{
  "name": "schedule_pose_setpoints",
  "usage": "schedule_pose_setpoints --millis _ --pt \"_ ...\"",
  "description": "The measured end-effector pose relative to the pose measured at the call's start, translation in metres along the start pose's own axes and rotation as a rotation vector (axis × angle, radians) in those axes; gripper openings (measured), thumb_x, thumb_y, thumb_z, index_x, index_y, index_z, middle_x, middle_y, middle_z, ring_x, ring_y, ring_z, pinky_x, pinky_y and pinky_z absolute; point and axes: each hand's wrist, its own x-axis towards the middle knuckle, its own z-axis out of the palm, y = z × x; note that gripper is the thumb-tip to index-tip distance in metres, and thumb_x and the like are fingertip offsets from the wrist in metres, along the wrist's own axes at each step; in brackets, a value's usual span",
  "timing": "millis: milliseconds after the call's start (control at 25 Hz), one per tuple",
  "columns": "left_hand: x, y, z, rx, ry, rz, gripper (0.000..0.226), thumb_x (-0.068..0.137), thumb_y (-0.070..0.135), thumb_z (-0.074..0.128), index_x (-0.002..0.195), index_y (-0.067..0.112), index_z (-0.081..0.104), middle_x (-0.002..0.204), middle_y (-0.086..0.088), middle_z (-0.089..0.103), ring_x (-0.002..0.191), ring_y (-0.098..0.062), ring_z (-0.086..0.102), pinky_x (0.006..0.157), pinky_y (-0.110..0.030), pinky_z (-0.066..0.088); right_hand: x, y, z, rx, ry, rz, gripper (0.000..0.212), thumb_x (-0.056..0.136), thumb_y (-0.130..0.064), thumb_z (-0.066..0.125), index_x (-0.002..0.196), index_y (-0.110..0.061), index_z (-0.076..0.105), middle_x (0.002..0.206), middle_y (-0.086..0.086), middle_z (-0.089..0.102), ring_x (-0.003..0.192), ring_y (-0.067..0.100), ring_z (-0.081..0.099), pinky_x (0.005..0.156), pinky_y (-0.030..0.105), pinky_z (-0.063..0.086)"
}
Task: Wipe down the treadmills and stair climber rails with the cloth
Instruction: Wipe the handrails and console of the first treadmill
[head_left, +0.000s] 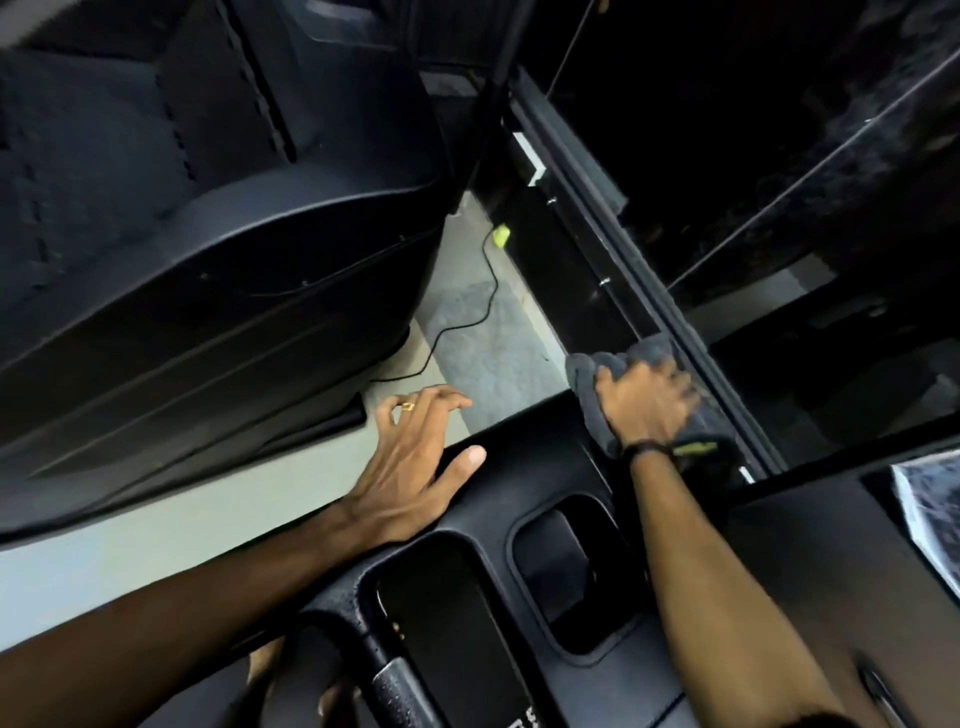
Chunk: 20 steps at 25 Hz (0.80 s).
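Head view, looking down over a black treadmill console (519, 467) that fills the lower centre of the frame. Your right hand (647, 402), right of centre, grips a bunched grey cloth (613, 364) with curled fingers and presses it on the dark side rail (587, 249) that runs diagonally from the upper centre down to the right. A dark band (649, 448) circles that wrist. Your left hand (415, 457), centre left, lies flat with fingers spread and relaxed, holding nothing; its palm and thumb rest on the console's upper edge while the fingers reach out over the floor. A gold ring (408, 407) shows on one finger.

Two recessed pockets (561, 566) sink into the console between your forearms, and a curved black handlebar (374, 660) crosses the bottom centre. A large black machine housing (182, 234) occupies the upper left. Between it and the rail lies a strip of pale floor (483, 332), crossed by a thin black cable (483, 306) that leads to a small yellow-green object (502, 235). The upper right is dark and glossy; details there cannot be told.
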Motion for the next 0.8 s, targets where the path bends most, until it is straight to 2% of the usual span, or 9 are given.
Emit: schedule_pose_setpoints --millis 120,240,400,440,480,520,600,720,800 --pt "-0.001 0.001 -0.003 -0.007 0.028 0.01 0.051 0.098 0.051 0.033 0.131 0.016 0.049 0.134 0.006 0.045 0.129 0.008 0.028 0.109 -0.036 0.016 -0.008 -0.064 -0.014 -0.211 -0.252 -0.256 0.068 0.082 -0.065 0.045 0.122 -0.014 0.066 0.13 0.017 0.063 0.125 0.038 0.054 0.11 0.052 0.035" --pt "0.008 -0.004 -0.018 -0.006 0.122 -0.021 0.048 0.096 0.049 0.035 0.127 0.017 0.053 0.134 0.004 0.048 0.131 -0.001 0.036 0.106 -0.041 0.022 -0.091 -0.117 -0.015 -0.153 -0.344 -0.601 0.052 0.084 -0.06 0.042 0.103 -0.02 0.069 0.108 0.005 0.073 0.103 0.028 0.068 0.089 0.038 0.045" --pt "0.026 -0.036 -0.054 -0.008 0.238 -0.116 0.046 0.096 0.049 0.034 0.125 0.018 0.053 0.132 0.002 0.05 0.125 -0.01 0.045 0.098 -0.034 0.02 -0.189 -0.082 -0.009 0.349 -0.213 -0.942 0.033 0.08 -0.057 0.053 0.096 -0.028 0.06 0.095 -0.003 0.063 0.088 0.026 0.063 0.08 0.039 0.042" --pt "0.026 -0.044 -0.059 0.001 0.238 -0.131 0.045 0.096 0.049 0.034 0.125 0.019 0.052 0.132 0.003 0.049 0.125 -0.011 0.045 0.098 -0.033 0.019 -0.188 -0.055 -0.003 0.575 -0.336 -0.895 0.03 0.079 -0.054 0.055 0.096 -0.028 0.057 0.094 -0.002 0.059 0.086 0.028 0.063 0.081 0.04 0.046" --pt "0.024 -0.049 -0.062 0.008 0.226 -0.146 0.044 0.096 0.049 0.034 0.124 0.02 0.052 0.133 0.004 0.048 0.123 -0.012 0.047 0.099 -0.033 0.019 -0.171 -0.036 -0.006 0.692 -0.452 -1.015 0.033 0.078 -0.051 0.059 0.096 -0.023 0.058 0.093 0.001 0.059 0.086 0.032 0.064 0.081 0.044 0.052" --pt "0.02 -0.052 -0.063 0.012 0.202 -0.162 0.043 0.097 0.049 0.034 0.124 0.021 0.051 0.133 0.004 0.047 0.12 -0.013 0.048 0.1 -0.033 0.018 -0.138 -0.015 -0.004 0.372 -0.092 -0.832 0.036 0.08 -0.049 0.061 0.098 -0.017 0.063 0.097 0.006 0.063 0.09 0.036 0.065 0.087 0.049 0.053" --pt "0.01 -0.051 -0.06 0.02 0.153 -0.188 0.044 0.097 0.05 0.032 0.125 0.022 0.051 0.133 0.006 0.045 0.118 -0.013 0.048 0.103 -0.032 0.016 -0.071 0.007 -0.01 0.031 0.073 -0.245 0.05 0.09 -0.053 0.054 0.109 -0.009 0.069 0.116 0.014 0.065 0.111 0.037 0.06 0.101 0.05 0.044" --pt "-0.003 -0.042 -0.049 0.028 0.094 -0.175 0.043 0.098 0.049 0.03 0.126 0.022 0.05 0.133 0.007 0.044 0.122 -0.013 0.043 0.103 -0.029 0.014 -0.041 -0.025 -0.022 -0.045 -0.114 -0.165 0.059 0.094 -0.056 0.045 0.126 -0.009 0.062 0.133 0.017 0.058 0.126 0.035 0.049 0.11 0.046 0.033" --pt "-0.006 -0.039 -0.042 0.027 0.059 -0.162 0.044 0.099 0.048 0.028 0.127 0.021 0.05 0.133 0.006 0.045 0.123 -0.014 0.043 0.103 -0.029 0.015 -0.067 -0.064 -0.019 -0.042 -0.154 -0.272 0.055 0.092 -0.056 0.044 0.117 -0.012 0.066 0.122 0.016 0.065 0.118 0.033 0.056 0.104 0.043 0.037"
